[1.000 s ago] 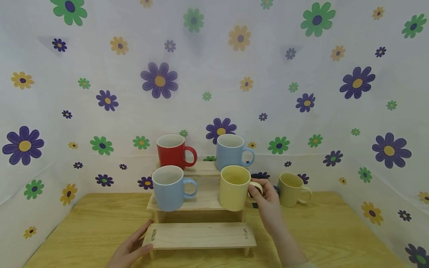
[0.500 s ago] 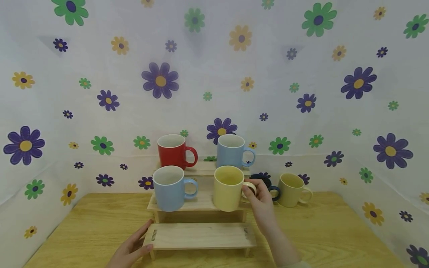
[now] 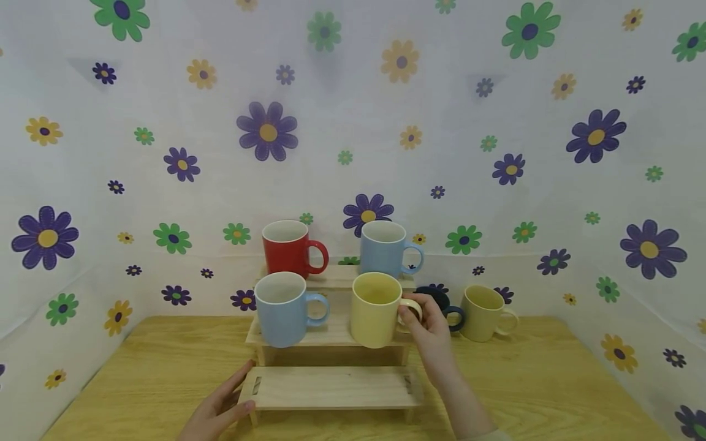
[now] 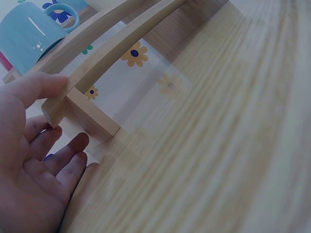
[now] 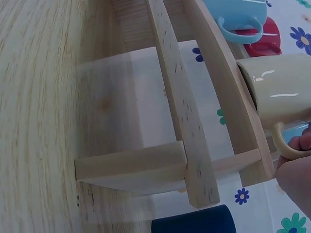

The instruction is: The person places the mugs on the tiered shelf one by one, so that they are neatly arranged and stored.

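Observation:
My right hand point(image 3: 433, 334) pinches the handle of a pale yellow mug point(image 3: 374, 313), which stands upright at the right end of the middle step of a three-tier wooden stand point(image 3: 331, 387). In the right wrist view the mug's base overlaps the edge of the plank point(image 5: 228, 82). At the stand's lowest step, my left hand point(image 3: 219, 409) grips the left end. In the left wrist view its thumb point(image 4: 51, 86) lies on the plank and a fingertip touches the underside. A light blue mug point(image 3: 281, 312) stands left of the yellow one.
On the top step stand a red mug point(image 3: 285, 248) and another light blue mug point(image 3: 382, 248). A dark blue mug point(image 3: 432, 298), partly hidden by my right hand, and a second yellow mug point(image 3: 481, 313) stand on the wooden table point(image 3: 540, 380). Flower-printed cloth point(image 3: 342, 92) surrounds the table.
My right hand has shifted the yellow mug slightly left along the middle step, and it has stayed about there since. My left hand has kept its hold on the stand.

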Motion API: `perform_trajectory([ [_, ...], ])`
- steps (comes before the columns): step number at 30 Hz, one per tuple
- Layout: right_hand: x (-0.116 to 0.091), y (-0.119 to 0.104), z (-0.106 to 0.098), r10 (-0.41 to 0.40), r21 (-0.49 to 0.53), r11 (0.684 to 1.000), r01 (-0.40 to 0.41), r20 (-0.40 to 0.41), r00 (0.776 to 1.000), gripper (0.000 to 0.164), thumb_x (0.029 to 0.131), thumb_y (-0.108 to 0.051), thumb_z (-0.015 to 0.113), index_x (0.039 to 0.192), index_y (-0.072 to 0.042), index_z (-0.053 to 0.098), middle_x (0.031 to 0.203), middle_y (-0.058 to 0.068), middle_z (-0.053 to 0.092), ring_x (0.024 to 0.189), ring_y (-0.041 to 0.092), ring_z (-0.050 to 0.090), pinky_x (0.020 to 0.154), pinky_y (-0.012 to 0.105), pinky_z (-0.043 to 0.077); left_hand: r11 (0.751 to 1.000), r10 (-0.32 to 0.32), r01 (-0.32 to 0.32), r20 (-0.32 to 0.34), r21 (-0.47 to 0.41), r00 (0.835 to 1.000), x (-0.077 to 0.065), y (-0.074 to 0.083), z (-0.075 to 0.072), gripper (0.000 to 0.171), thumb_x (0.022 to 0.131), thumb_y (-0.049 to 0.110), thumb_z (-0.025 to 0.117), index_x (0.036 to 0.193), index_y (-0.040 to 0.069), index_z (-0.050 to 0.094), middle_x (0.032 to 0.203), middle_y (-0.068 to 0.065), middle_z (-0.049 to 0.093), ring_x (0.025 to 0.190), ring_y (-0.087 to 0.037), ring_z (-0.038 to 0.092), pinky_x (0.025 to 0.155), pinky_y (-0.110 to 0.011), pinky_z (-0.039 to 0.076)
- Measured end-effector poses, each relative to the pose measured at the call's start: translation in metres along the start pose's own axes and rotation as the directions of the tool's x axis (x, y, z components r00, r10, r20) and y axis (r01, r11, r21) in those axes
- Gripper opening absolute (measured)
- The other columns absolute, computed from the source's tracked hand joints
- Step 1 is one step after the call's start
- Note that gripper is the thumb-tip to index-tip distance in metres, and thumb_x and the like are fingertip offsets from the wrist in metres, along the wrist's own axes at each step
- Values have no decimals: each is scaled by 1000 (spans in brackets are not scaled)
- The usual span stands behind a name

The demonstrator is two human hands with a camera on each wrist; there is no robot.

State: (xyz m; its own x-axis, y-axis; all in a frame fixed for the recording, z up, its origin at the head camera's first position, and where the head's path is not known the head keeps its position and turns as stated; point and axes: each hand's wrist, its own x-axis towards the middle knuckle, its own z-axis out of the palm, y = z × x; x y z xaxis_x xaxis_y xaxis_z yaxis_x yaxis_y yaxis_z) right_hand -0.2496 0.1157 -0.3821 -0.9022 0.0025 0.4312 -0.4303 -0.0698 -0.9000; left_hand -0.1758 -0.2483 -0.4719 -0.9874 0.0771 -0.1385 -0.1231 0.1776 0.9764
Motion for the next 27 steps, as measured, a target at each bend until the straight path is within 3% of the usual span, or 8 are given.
perform_trajectory([
  [6,1,0,-7,-21,-32,999,23,53,998,29,94,-9,61,120,2,54,113,3,59,97,13,55,82,21,50,1000,-12,12,-12,-2,1000,1,-1,1,80,87,38,68,152,15,27,156,-12,22,134,-44,32,102,-50,40],
  [10,3,-1,-14,-30,-78,996,36,65,997,28,98,-12,54,122,2,53,109,5,58,94,15,55,81,21,49,1000,-22,22,-27,4,999,1,-1,2,82,86,41,69,152,16,28,156,-12,23,132,-44,35,101,-50,41],
  [16,9,3,-26,-55,-158,986,49,-31,998,32,104,-16,39,123,8,50,100,4,58,88,10,57,82,19,48,1000,-30,30,-24,-6,999,1,0,2,81,86,41,69,152,17,28,156,-11,23,133,-44,34,101,-50,41],
  [22,11,11,-38,22,-232,972,-49,-116,993,34,103,-19,45,127,4,49,117,16,54,97,4,52,86,14,43,999,-32,31,-33,-6,999,0,0,2,82,85,41,70,152,18,29,156,-11,24,133,-43,34,100,-49,42],
  [27,13,23,-46,-40,-369,930,-5,-115,993,33,99,-13,53,126,4,51,120,20,49,106,20,43,91,32,40,1000,-28,28,-31,0,999,1,0,3,81,86,41,70,152,19,29,156,-11,24,133,-44,34,100,-48,43],
])
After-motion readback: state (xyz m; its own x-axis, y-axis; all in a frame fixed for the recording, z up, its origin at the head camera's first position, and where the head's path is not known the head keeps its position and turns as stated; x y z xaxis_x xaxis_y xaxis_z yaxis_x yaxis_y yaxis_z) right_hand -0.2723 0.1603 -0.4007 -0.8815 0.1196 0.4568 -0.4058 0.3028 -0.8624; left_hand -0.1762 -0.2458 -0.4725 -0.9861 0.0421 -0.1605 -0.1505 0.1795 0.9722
